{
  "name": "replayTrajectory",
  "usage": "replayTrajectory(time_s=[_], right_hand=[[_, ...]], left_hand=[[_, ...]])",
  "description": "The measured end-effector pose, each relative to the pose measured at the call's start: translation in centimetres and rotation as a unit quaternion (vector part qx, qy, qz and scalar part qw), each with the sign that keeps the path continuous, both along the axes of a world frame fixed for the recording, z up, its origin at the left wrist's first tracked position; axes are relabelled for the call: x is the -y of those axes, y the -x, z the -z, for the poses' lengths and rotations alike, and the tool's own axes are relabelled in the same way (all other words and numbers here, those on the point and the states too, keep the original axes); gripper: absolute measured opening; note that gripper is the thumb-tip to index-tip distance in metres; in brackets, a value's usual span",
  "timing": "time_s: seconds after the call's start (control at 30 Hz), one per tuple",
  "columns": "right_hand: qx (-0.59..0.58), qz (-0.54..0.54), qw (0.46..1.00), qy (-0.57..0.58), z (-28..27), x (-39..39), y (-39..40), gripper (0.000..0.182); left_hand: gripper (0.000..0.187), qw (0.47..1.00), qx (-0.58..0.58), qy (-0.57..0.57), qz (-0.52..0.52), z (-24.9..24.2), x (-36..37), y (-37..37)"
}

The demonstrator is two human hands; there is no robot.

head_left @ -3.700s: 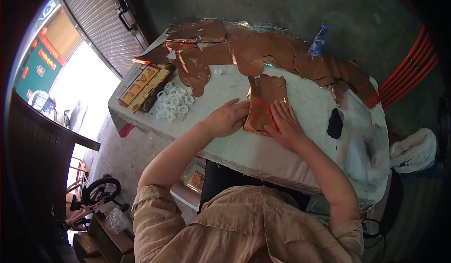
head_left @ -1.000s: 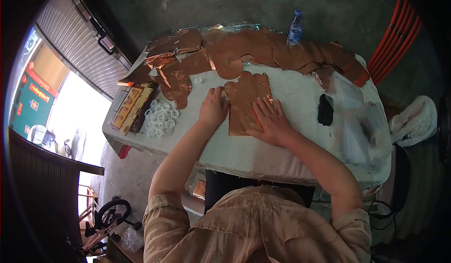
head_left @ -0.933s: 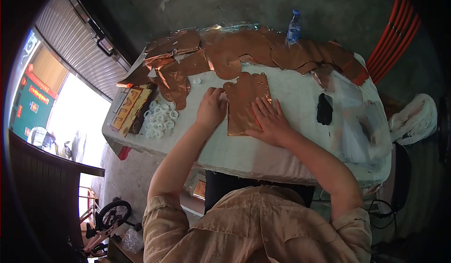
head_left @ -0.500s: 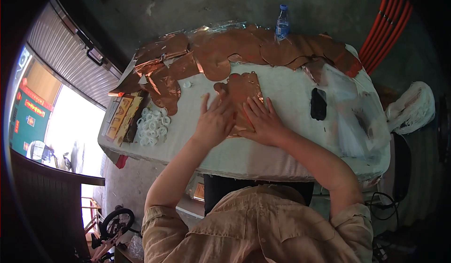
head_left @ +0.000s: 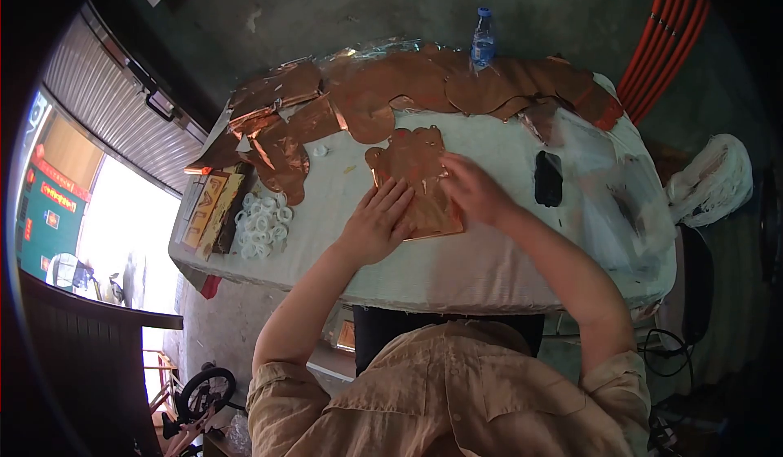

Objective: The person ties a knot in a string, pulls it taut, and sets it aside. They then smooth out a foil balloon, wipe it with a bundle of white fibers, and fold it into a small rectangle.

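A copper-coloured foil piece (head_left: 416,159) with a scalloped top edge lies on the cloth-covered table in front of me. My left hand (head_left: 378,220) rests flat on its lower left part, fingers stretched out. At its right edge, the fingers of my right hand (head_left: 475,189) are bent together and appear to pinch the foil; the thumb is mostly hidden. Left of the piece are a pile of white plastic rings (head_left: 263,224) and one loose ring (head_left: 320,151).
More copper-coloured sheets (head_left: 424,82) run along the table's far side, with a water bottle (head_left: 483,41) behind them. A box (head_left: 210,208) sits at the left edge. To the right are a black object (head_left: 549,179) and clear plastic bags (head_left: 608,204). White tablecloth (head_left: 489,269) covers the near side.
My right hand has lifted from lying flat on the foil and now bends at its right edge. My left hand has come down flat onto the lower left part.
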State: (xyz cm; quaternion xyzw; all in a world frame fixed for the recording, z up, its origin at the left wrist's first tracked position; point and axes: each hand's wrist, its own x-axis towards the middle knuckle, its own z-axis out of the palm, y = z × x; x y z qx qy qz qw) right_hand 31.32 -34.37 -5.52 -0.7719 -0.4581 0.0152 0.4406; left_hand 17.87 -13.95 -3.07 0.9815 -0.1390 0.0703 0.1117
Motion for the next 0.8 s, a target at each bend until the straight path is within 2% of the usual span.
replayTrajectory(time_s=[0.07,0.1,0.17,0.2,0.27,0.8], right_hand=[[0.034,0.062,0.994,0.084,-2.2,1.7,-0.3,0.034],[0.035,0.062,0.994,0.084,-1.8,2.1,-0.5,0.034],[0.129,0.031,0.985,0.109,-0.8,2.6,-0.6,0.031],[0.129,0.031,0.985,0.109,-0.8,2.6,-0.5,0.031],[0.208,0.035,0.972,0.106,-0.7,2.5,-0.1,0.031],[0.208,0.022,0.974,0.088,-0.3,2.3,-0.6,0.033]], left_hand=[[0.056,1.000,-0.002,0.012,-0.004,-0.1,0.0,0.1],[0.056,1.000,-0.004,0.023,-0.006,-0.2,0.1,0.1],[0.056,1.000,-0.004,0.024,-0.008,-0.3,0.1,0.1],[0.056,1.000,-0.007,0.025,-0.011,-0.3,0.1,0.1],[0.056,0.999,-0.003,0.036,-0.011,-0.3,0.1,0.1],[0.058,0.999,0.001,0.048,-0.010,-0.5,0.2,0.1]])
